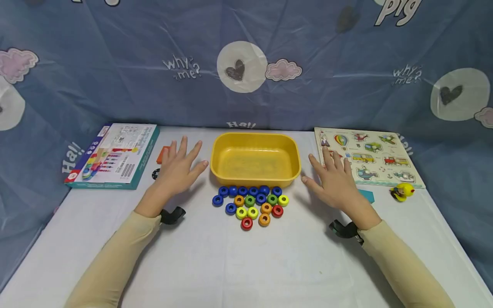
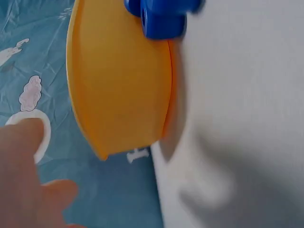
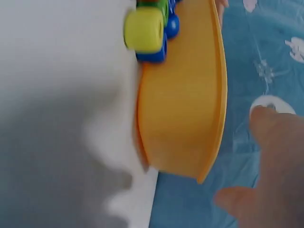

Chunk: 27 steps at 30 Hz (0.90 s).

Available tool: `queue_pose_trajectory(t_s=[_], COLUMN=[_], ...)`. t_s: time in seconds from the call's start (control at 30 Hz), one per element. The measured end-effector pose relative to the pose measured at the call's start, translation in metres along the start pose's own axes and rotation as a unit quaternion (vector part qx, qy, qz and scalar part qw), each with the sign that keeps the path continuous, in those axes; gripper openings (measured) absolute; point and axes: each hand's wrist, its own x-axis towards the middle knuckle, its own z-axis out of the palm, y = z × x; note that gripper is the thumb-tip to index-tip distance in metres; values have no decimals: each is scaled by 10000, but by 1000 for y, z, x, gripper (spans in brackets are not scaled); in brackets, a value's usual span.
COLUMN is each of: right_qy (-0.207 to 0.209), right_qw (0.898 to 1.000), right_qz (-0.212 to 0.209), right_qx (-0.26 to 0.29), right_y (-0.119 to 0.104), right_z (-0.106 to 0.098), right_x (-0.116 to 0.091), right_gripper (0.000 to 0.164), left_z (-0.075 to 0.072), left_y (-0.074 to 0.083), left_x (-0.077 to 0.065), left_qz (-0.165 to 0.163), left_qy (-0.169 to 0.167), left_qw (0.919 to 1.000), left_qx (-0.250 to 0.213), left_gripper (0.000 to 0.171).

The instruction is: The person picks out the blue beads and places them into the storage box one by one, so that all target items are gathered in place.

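A yellow plastic basin (image 1: pixel 255 182) stands at the back middle of the white table. In front of it lies a cluster of round beads with holes, among them a blue bead (image 1: pixel 230 208), a green bead (image 1: pixel 250 201), a yellow bead (image 1: pixel 283 200), an orange bead (image 1: pixel 264 220) and a red bead (image 1: pixel 247 223). My left hand (image 1: pixel 176 169), fingers spread, hovers left of the basin and holds nothing. To the basin's right my right hand (image 1: pixel 334 182) is likewise spread, palm down and holding nothing. Both wrist views show the basin's side beyond the thumb.
A toy box (image 1: pixel 111 156) lies at the back left, with an orange piece (image 1: pixel 163 154) and a black disc (image 1: pixel 155 173) beside it. At the back right are a picture puzzle board (image 1: pixel 369 158), a teal piece (image 1: pixel 366 196) partly behind the right hand, and a small yellow figure (image 1: pixel 402 191).
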Motion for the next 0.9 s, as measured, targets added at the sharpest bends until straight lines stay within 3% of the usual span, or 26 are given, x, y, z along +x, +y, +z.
queue_pose_trajectory(t_s=[0.1, 0.23, 0.4, 0.47, 0.57, 0.77, 0.9], right_qy=[-263, -267, -32, -5, -8, 15, 124], right_qw=[9995, 9949, 9749, 9703, 9674, 9667, 9673], right_qz=[-148, -727, -1609, -1754, -1774, -1720, -1816], right_qx=[15, 640, 1538, 1666, 1808, 1894, 1768], right_y=[-9, -23, -39, -43, -45, -43, -45], right_z=[6, 15, 29, 34, 41, 50, 53], right_x=[-7, -13, -14, -14, -14, -13, -12], right_gripper=[73, 55, 32, 29, 29, 47, 43], left_z=[10, 28, 49, 55, 60, 43, 35], left_y=[1, 4, 5, 4, 4, 22, 28], left_x=[8, 17, 20, 19, 17, 6, 1], left_qz=[106, 166, 120, 164, 267, 334, 239], left_qy=[-24, -33, 230, 322, 391, 371, 374], left_qw=[9973, 9823, 9438, 9281, 9130, 9062, 9066], left_qx=[-725, -1868, -3296, -3706, -4051, -4198, -4197], left_gripper=[70, 65, 57, 55, 54, 54, 54])
